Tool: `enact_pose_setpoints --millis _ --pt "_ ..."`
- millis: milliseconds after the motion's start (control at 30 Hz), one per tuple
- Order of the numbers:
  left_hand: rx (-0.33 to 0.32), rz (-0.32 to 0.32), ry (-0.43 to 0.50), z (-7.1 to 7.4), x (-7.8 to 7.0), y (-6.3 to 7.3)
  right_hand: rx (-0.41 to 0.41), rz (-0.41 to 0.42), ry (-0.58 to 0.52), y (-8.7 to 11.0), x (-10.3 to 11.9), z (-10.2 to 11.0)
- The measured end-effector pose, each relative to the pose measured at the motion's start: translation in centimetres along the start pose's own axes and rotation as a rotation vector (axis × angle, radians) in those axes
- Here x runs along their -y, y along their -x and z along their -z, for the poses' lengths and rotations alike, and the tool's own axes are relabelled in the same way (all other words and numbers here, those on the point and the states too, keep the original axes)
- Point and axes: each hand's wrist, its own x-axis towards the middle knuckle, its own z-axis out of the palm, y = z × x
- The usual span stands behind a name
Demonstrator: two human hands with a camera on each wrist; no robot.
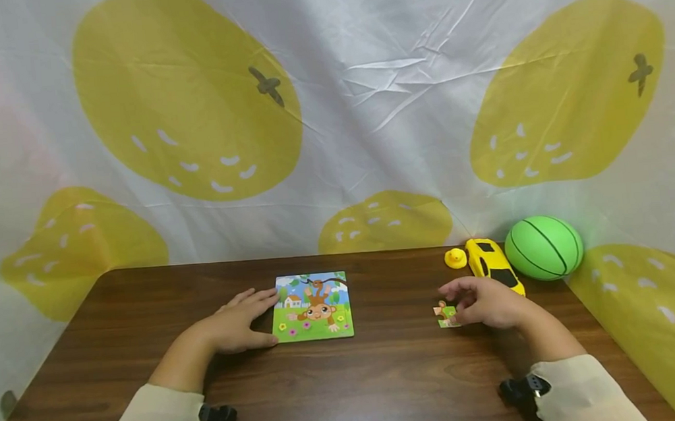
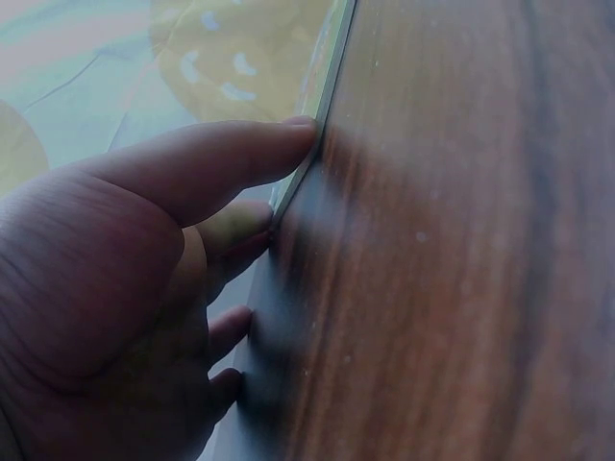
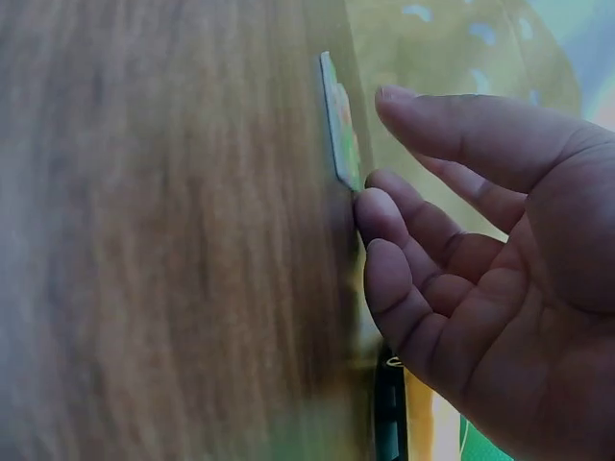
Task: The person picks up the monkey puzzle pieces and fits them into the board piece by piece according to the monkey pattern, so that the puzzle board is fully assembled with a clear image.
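Note:
A square monkey jigsaw puzzle [image 1: 312, 311] lies flat on the wooden table [image 1: 351, 388]. My left hand [image 1: 236, 324] rests at its left side, thumb and forefinger touching the edge, fingers spread on the tabletop. The left wrist view shows the left thumb [image 2: 240, 154] against the puzzle's thin edge [image 2: 338, 48]. Over on the right, a small loose puzzle piece [image 1: 444, 314] with part of a monkey printed on it lies beside my right hand [image 1: 490, 303]. In the right wrist view, the right hand's fingers are loosely bent, and a gap separates its thumb from the piece [image 3: 337, 125].
Behind the right hand stand a yellow toy car [image 1: 490, 261], a small yellow rubber duck [image 1: 455, 258] and a green ball [image 1: 544, 248]. A white curtain [image 1: 366, 122] with yellow fruit prints hangs along the table's back and right edges.

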Motion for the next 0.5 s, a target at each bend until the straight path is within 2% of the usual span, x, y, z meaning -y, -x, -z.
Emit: enact_pose_setpoints --millis 300,500 --pt "-0.014 -0.014 -0.013 0.07 -0.04 0.0 0.038 -0.038 0.03 -0.05 -0.26 0.01" --pt "-0.009 -0.011 -0.01 -0.02 0.04 -0.02 0.044 -0.064 0.12 -0.4 0.03 -0.06"
